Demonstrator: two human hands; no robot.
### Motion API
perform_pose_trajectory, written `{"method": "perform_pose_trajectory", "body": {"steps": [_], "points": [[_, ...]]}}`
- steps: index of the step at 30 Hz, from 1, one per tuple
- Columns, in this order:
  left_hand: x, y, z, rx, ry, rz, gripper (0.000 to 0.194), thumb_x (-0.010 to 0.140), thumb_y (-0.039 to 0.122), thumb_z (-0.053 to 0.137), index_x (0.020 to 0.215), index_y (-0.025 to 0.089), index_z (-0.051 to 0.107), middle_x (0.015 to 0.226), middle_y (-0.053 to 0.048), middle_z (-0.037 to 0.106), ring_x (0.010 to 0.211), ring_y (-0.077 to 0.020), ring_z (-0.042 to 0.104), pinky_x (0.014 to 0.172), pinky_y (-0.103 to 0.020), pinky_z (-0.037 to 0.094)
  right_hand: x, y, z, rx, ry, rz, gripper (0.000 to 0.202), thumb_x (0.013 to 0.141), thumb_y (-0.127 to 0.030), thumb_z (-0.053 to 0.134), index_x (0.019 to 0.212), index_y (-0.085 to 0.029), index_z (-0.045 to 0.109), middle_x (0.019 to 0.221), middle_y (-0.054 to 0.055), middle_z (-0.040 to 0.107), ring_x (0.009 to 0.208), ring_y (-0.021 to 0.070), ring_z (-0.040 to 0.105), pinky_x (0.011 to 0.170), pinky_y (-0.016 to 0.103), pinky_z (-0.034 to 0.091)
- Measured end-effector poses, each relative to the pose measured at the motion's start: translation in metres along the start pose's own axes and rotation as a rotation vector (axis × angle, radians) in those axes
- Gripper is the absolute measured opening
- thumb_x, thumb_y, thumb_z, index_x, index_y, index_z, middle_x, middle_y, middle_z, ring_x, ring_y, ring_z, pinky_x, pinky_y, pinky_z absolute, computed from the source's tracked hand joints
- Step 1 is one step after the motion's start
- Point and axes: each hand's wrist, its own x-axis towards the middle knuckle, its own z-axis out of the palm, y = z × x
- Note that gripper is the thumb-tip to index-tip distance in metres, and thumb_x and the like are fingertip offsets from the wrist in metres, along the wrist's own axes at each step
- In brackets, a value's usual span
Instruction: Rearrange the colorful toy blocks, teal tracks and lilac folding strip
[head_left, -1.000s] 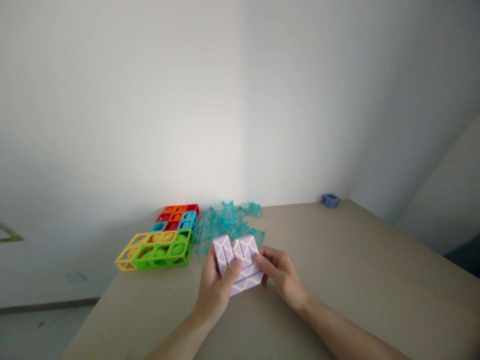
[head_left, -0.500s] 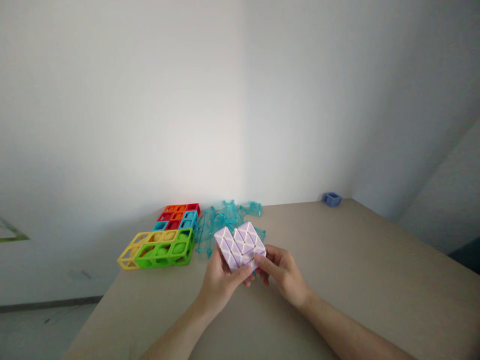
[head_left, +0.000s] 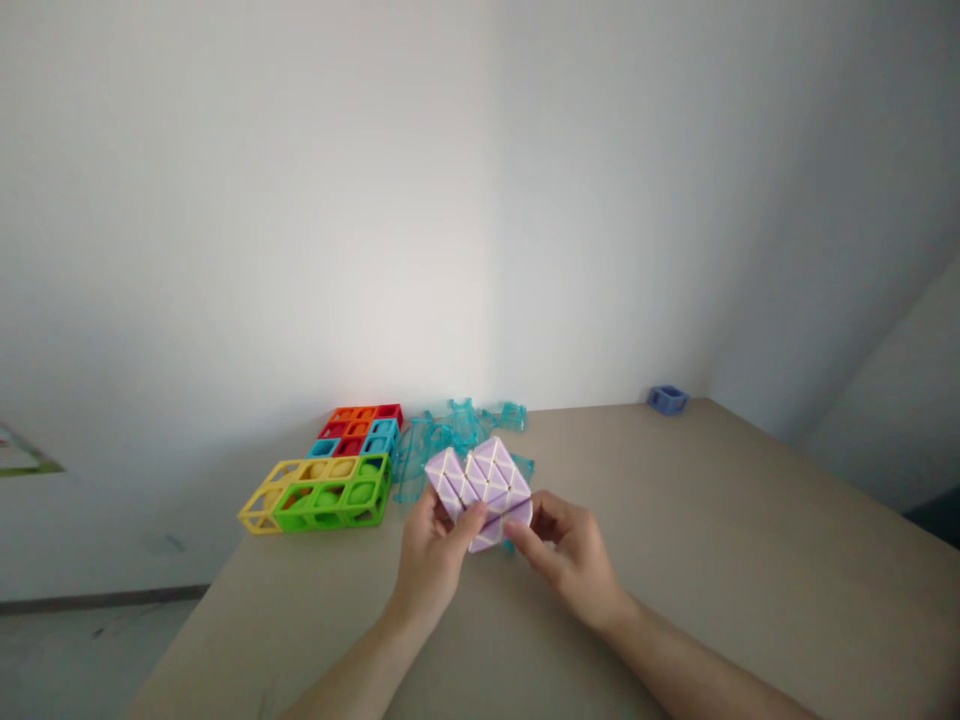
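Observation:
Between my hands is a purple and white twisty snake puzzle (head_left: 491, 478), folded into a blocky, heart-like shape with a notch in its top edge. My left hand (head_left: 436, 548) grips it from the lower left, the thumb lying across its front face and the other fingers mostly hidden behind. At the lower right corner, my right hand (head_left: 571, 552) pinches the puzzle between thumb and curled fingers. A dark seam shows along the lower right segments, next to the right thumb.
On the left of the table (head_left: 600, 640) lie yellow and green frame blocks with balls inside (head_left: 330, 497), and red, orange and blue ones (head_left: 356, 432) behind them. Clear teal plastic pieces (head_left: 457, 428) lie beyond the puzzle. A blue block (head_left: 667, 400) sits near the wall.
My left thumb has shifted up onto the puzzle's front face. The lower right segments have turned slightly, and a seam shows there. My right thumb has slid a little lower.

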Motion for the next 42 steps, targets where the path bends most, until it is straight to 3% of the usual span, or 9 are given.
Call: {"method": "perform_pose_trajectory", "body": {"steps": [3, 7, 11, 22, 30, 35, 38, 42], "points": [[-0.001, 0.002, 0.001, -0.004, -0.007, -0.016, 0.037, 0.075, 0.033, 0.073, 0.105, 0.014, 0.063, 0.097, -0.01, 0.072, 0.087, -0.0215, 0.066, 0.077, -0.03, 0.052, -0.002, -0.004, -0.001, -0.059, 0.023, -0.032, 0.031, 0.082, -0.042, 0.066, 0.07, -0.015, 0.057, 0.06, -0.002, 0.052, 0.055, 0.0098, 0.045, 0.052, 0.022, 0.036], [0.001, 0.003, -0.001, -0.088, -0.11, -0.069, 0.034, 0.077, 0.032, 0.071, 0.105, 0.016, 0.063, 0.098, -0.009, 0.071, 0.085, -0.0204, 0.066, 0.073, -0.029, 0.052, 0.001, -0.001, -0.001, 0.066, 0.06, 0.047, 0.036, 0.085, -0.046, 0.061, 0.066, -0.017, 0.051, 0.052, -0.004, 0.047, 0.045, 0.0078, 0.042, 0.044, 0.021, 0.032], [0.003, 0.005, -0.003, -0.162, -0.2, -0.089, 0.036, 0.073, 0.025, 0.075, 0.105, 0.014, 0.064, 0.103, -0.011, 0.071, 0.094, -0.0231, 0.065, 0.085, -0.033, 0.049, 0.006, 0.002, -0.001, 0.149, 0.102, 0.062, 0.036, 0.085, -0.048, 0.062, 0.068, -0.017, 0.052, 0.054, -0.004, 0.048, 0.044, 0.0076, 0.045, 0.042, 0.02, 0.035], [0.0, 0.012, -0.003, -0.2, -0.103, -0.024, 0.036, 0.068, 0.023, 0.077, 0.101, 0.013, 0.067, 0.098, -0.011, 0.072, 0.09, -0.0236, 0.065, 0.081, -0.032, 0.049, 0.007, -0.001, 0.006, 0.476, -0.03, 0.194, 0.04, 0.084, -0.055, 0.058, 0.075, -0.016, 0.052, 0.06, -0.002, 0.054, 0.045, 0.0093, 0.05, 0.039, 0.021, 0.044], [-0.003, 0.01, 0.004, -0.16, -0.049, -0.049, 0.036, 0.071, 0.026, 0.076, 0.104, 0.014, 0.066, 0.098, -0.011, 0.071, 0.091, -0.0217, 0.065, 0.083, -0.032, 0.048, 0.004, -0.005, 0.008, 0.285, -0.104, 0.156, 0.033, 0.079, -0.047, 0.068, 0.083, -0.015, 0.058, 0.059, -0.004, 0.051, 0.044, 0.0081, 0.045, 0.041, 0.021, 0.043], [-0.004, 0.012, 0.006, -0.222, -0.004, -0.161, 0.032, 0.069, 0.028, 0.078, 0.095, 0.013, 0.068, 0.091, -0.009, 0.07, 0.083, -0.0186, 0.063, 0.075, -0.03, 0.051, -0.005, -0.007, 0.007, 0.064, -0.063, 0.024, 0.024, 0.081, -0.039, 0.067, 0.083, -0.017, 0.058, 0.065, -0.002, 0.055, 0.05, 0.0095, 0.047, 0.046, 0.021, 0.041], [-0.002, 0.016, 0.005, -0.246, 0.046, -0.241, 0.029, 0.066, 0.03, 0.08, 0.086, 0.012, 0.068, 0.078, -0.005, 0.067, 0.069, -0.0135, 0.059, 0.063, -0.024, 0.05, -0.012, -0.012, 0.007, -0.167, -0.093, -0.134, 0.015, 0.082, -0.031, 0.065, 0.087, -0.018, 0.058, 0.066, 0.0, 0.059, 0.055, 0.0116, 0.052, 0.051, 0.022, 0.042], [-0.002, 0.021, 0.005, -0.333, 0.014, -0.256, 0.029, 0.063, 0.028, 0.082, 0.084, 0.012, 0.069, 0.075, -0.003, 0.065, 0.064, -0.0103, 0.056, 0.059, -0.021, 0.047, -0.01, -0.013, 0.003, -0.334, -0.164, -0.374, 0.014, 0.085, -0.021, 0.058, 0.099, -0.02, 0.056, 0.079, 0.005, 0.065, 0.065, 0.015, 0.059, 0.06, 0.025, 0.045]]}}
